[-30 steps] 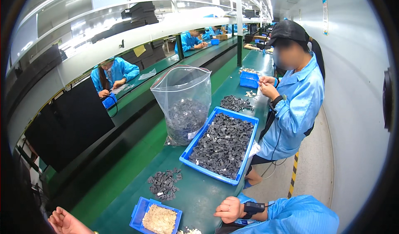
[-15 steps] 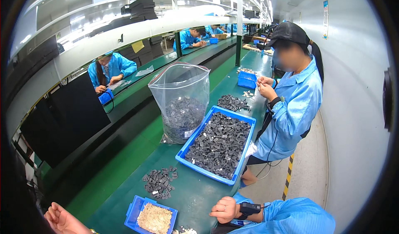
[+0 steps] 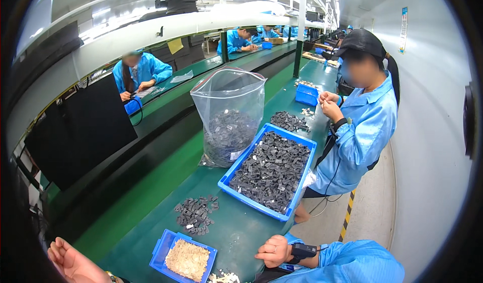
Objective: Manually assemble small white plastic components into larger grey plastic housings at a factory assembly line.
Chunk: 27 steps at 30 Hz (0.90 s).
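Note:
My left hand [image 3: 75,263] is at the lower left, palm partly up. Its fingers are loosely bent and apart, with nothing in them. Closed in a loose fist, my right hand [image 3: 274,251] lies by the near right edge of the green table [image 3: 151,222]; no object shows in it, and a black device [image 3: 303,253] is strapped at that wrist. Between my hands stands a small blue bin [image 3: 160,255] filled with pale beige flat pieces [image 3: 187,259]. A few such pieces [image 3: 225,277] lie beside it. Just beyond is a loose pile of small black parts [image 3: 196,213].
A large blue tray [image 3: 251,206] heaped with black parts stands farther along, beside a tall clear bag [image 3: 229,94] of similar parts. To the right, a co-worker [image 3: 359,127] holds both hands together near another blue bin [image 3: 306,95]. More people [image 3: 143,74] sit across the line.
The whole view has shifted slightly, so the tray, bag and co-workers appear a little farther right. My left hand is slightly more turned up; my right hand keeps its pose.

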Motion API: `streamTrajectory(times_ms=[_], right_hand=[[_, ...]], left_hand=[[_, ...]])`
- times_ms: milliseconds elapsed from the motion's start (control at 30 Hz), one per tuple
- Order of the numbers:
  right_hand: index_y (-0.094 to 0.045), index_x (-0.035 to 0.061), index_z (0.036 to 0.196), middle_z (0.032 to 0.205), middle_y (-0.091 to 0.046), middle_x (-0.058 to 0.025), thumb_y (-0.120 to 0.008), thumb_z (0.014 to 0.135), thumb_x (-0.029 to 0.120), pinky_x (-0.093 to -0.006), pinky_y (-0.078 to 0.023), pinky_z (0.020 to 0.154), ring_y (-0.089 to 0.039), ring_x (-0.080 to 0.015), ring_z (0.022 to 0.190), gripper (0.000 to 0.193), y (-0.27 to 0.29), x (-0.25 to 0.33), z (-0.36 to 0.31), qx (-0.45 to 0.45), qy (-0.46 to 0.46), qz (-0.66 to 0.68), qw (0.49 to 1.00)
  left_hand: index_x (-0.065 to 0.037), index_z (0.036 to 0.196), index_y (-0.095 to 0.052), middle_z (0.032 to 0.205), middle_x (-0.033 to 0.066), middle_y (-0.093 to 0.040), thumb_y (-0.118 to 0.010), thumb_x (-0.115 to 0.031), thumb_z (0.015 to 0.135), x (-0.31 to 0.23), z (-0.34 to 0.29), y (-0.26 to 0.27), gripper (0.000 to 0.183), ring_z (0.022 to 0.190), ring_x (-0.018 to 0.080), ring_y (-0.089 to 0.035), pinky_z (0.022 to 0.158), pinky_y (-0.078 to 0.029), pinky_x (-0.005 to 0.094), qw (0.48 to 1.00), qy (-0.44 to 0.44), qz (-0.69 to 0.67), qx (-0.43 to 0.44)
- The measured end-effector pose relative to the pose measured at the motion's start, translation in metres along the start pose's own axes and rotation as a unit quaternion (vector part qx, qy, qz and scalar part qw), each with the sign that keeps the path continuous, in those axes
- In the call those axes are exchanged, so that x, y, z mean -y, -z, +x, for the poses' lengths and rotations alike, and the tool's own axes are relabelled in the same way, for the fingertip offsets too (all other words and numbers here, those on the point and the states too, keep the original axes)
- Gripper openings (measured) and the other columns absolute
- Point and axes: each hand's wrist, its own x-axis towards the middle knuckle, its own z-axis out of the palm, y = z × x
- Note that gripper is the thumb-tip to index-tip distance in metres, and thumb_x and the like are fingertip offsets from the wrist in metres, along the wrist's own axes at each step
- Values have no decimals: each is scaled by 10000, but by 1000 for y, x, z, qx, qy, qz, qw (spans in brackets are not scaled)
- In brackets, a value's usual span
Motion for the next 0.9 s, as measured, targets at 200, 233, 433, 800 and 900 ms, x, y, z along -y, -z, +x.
streamTrajectory(times_ms=[200, 233, 433, 800, 900], right_hand=[[-685, 148, 766, 725, -611, 52, -591, 555, 93, -296, -343, 446, -469, -135, 510, 237, 4, -4, 7, 5, 22, 11, 1000], [-686, 147, 764, 716, -608, 51, -590, 544, 93, -298, -343, 446, -472, -135, 512, 247, 5, -6, 8, 4, 21, 13, 1000], [-669, 132, 742, 688, -582, 23, -582, 495, 81, -316, -365, 469, -488, -177, 521, 267, 12, -2, 25, 46, -32, 14, 998], [-651, 26, 999, 869, -631, -150, -659, 791, 111, -421, -489, 726, -603, -341, 821, 224, 24, -14, 101, 268, -197, 159, 929], [-627, 10, 1040, 917, -631, -163, -667, 803, 119, -433, -486, 759, -600, -358, 859, 264, 9, -22, 116, 228, -190, 127, 946]], left_hand=[[-64, 886, -630, 906, 30, -608, -589, -54, 813, -16, 1, -2, 85, 844, 187, -498, 901, -340, 394, 995, 31, -18, 92], [-33, 880, -578, 884, 31, -530, -580, 9, 795, -20, 2, 0, 95, 845, 170, -443, 941, -299, 385, 988, 60, -67, 126], [-126, 933, -611, 822, -39, -532, -647, -150, 836, -16, -14, -6, 106, 857, 142, -451, 951, -291, 393, 969, 110, 45, 217], [-26, 1226, -565, 1354, 139, -522, -647, -63, 815, -13, -108, 52, 420, 1280, 247, -463, 1062, -316, 374, 767, 199, 573, 207], [-49, 1313, -495, 1462, 135, -409, -737, -214, 771, -22, -142, 65, 616, 1348, 260, -376, 1079, -278, 389, 722, 227, 607, 242]])
